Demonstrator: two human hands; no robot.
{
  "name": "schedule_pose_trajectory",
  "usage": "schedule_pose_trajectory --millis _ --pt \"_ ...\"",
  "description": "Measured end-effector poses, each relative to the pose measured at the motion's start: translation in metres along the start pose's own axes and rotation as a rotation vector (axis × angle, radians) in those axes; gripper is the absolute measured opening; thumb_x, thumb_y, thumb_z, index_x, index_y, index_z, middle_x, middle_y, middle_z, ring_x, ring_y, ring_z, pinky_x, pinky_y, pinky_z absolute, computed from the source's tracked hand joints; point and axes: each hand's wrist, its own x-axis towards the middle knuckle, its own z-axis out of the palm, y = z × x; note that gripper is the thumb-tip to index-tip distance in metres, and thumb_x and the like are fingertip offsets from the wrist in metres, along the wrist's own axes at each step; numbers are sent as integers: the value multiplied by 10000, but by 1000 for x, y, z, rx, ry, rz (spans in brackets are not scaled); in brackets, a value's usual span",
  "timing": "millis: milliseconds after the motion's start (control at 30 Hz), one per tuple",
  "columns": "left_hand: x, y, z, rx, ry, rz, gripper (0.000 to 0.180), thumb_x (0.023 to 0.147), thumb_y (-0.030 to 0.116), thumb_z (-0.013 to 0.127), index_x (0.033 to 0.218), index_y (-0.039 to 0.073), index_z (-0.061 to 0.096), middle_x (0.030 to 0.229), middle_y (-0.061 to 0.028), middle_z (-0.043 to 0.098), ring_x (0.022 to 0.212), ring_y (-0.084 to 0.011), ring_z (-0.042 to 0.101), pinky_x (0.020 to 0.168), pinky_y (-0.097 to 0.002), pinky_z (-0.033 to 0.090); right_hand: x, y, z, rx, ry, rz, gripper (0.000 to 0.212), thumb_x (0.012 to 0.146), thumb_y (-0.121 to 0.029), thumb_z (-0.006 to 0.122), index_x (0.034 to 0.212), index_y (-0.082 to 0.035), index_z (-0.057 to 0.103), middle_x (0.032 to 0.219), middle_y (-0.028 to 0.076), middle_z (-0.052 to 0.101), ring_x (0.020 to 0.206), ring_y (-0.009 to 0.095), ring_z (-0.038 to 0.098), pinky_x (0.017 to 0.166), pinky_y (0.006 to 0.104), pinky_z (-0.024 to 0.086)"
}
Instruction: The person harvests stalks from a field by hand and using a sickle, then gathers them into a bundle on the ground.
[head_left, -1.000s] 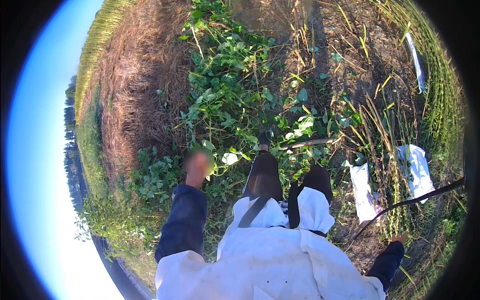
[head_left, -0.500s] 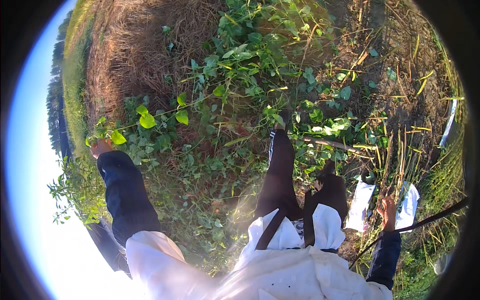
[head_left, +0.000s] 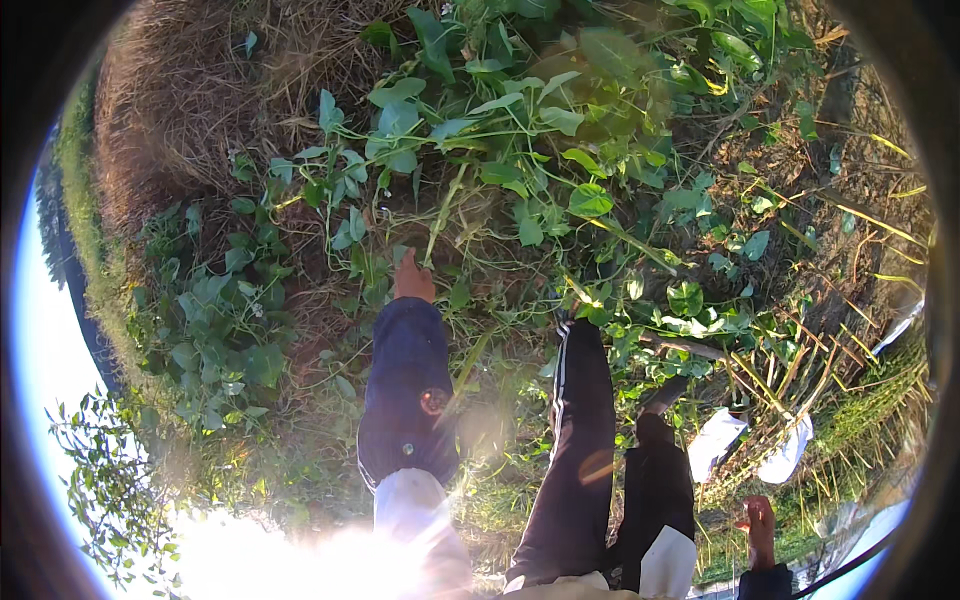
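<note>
My left hand, in a dark blue sleeve, reaches into the leafy green vines left of my legs. Its fingers point forward and look parted, touching leaves and thin stems; leaves hide part of the fingertips, and no firm hold shows. At the lower right, my right hand is raised with its fingers loosely bent and the thumb apart, nothing visible in it. Two white sheet-like pieces lie on the ground just beyond that hand, beside dry stalks.
Dry brown straw is heaped at the far left. A thick brown stem lies across the ground ahead of my dark trouser legs. Dry stalks stand at the right. A dark narrow band crosses the lower right corner.
My left hand has come from the far left inward to the vines nearer my legs; the leafy vine it held out is no longer in it. My right hand appears lower, and the view has shifted.
</note>
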Motion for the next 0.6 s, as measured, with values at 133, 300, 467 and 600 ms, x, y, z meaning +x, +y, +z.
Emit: schedule_pose_trajectory --millis 133,300,467,600 --pt "59 -49 25 31 -208 -135 581 953 351 459 1439 143 216 1389 -172 376 1154 -391 473 875 -521 471 -6 -27 11 -63 -51 89 225 932 -287 524 1064 -107 554 973 19 549 871 95 545 572 278 558" --pt "32 -60 -22 128 -119 -271 534 947 372 472 1400 124 336 1215 -227 507 986 -399 545 791 -502 443 -4 -90 34 -85 -80 32 241 936 -294 516 1049 -85 551 960 28 555 871 104 551 600 287 572" --pt "-56 4 -124 -25 123 283 200 904 227 537 931 30 562 743 -202 579 712 -393 546 624 -469 410 2 -100 37 -36 -91 -118 200 948 -236 482 1038 -73 554 972 42 581 911 120 573 609 286 577" --pt "-145 55 -206 226 124 301 159 901 188 501 825 49 515 681 -171 593 633 -385 595 553 -490 427 6 -112 49 16 -150 -176 178 953 -215 477 1022 -73 559 961 27 588 899 115 582 599 257 560"
